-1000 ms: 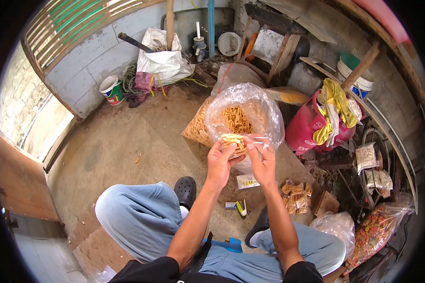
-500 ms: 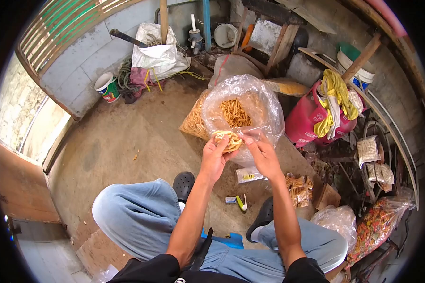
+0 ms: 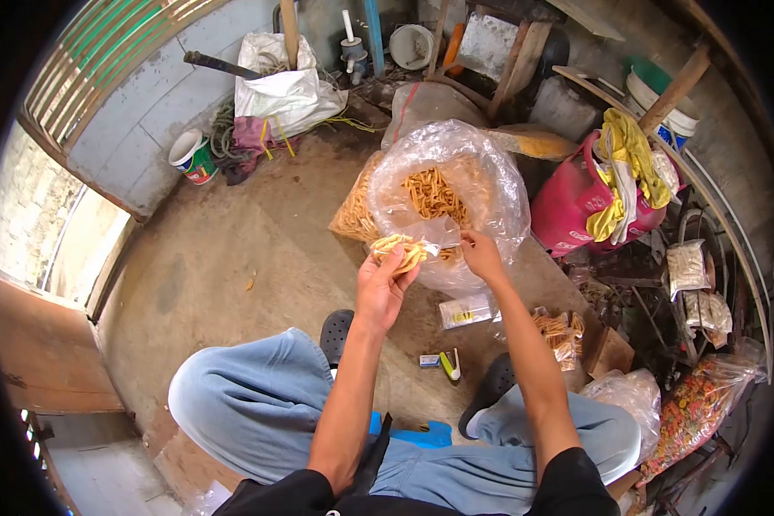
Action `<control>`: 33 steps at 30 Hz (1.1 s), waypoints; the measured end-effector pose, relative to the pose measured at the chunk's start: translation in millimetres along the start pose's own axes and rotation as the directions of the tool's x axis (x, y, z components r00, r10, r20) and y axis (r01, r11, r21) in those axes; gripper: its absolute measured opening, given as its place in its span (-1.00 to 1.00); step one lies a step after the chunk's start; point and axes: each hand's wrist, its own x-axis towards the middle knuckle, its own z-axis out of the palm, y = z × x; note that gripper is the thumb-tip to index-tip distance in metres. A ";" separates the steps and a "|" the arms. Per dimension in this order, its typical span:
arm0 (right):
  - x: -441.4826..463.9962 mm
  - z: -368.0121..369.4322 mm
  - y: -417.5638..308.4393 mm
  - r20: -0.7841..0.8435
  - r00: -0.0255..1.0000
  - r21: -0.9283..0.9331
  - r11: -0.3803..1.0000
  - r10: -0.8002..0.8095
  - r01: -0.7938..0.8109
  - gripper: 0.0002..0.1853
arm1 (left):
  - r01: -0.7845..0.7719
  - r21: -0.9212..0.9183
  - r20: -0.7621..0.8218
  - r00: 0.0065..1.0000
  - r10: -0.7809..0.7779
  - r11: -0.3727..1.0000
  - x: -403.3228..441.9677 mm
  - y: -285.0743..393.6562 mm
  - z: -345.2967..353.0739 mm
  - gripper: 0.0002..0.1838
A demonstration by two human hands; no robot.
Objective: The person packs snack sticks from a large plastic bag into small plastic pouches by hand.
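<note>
My left hand (image 3: pixel 380 292) is closed around a small clear plastic bag of snack sticks (image 3: pixel 401 253), thumb on top. The bag's empty end stretches out to the right, where the fingertips of my right hand (image 3: pixel 483 256) pinch its edge. Both hands are over the near rim of a large open clear plastic sack (image 3: pixel 505 193). Pale brown snack sticks (image 3: pixel 433 194) lie inside that sack. Just below my right hand, on the floor, is a white plastic packet (image 3: pixel 464 312).
A stapler (image 3: pixel 450 365) and a small blue box (image 3: pixel 429 361) lie on the floor between my feet. Filled snack bags (image 3: pixel 562 331) sit to the right. Pink gas cylinders (image 3: pixel 568 206) with yellow cloth stand behind them. A paint bucket (image 3: pixel 194 156) is at far left.
My right hand has moved right, pulling the bag's empty end out straight. My left hand has shifted slightly left and down with the filled bag.
</note>
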 end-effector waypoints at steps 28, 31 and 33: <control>6.4 -58.1 -46.0 0.003 0.974 0.580 0.794 0.226 -0.185 -0.82 | -0.048 0.154 0.094 0.995 0.033 0.987 5.6 -0.2 12.9 -0.67; -21.8 -109.6 -97.8 -0.024 0.996 0.691 0.721 0.091 -0.049 -0.84 | -0.041 0.126 0.093 0.995 0.029 0.991 0.2 2.4 21.2 -0.67; -40.9 -137.0 -126.5 -0.050 0.998 0.697 0.717 0.025 0.017 -0.85 | -0.038 0.114 0.135 0.991 0.023 0.993 -3.3 4.1 26.6 -0.63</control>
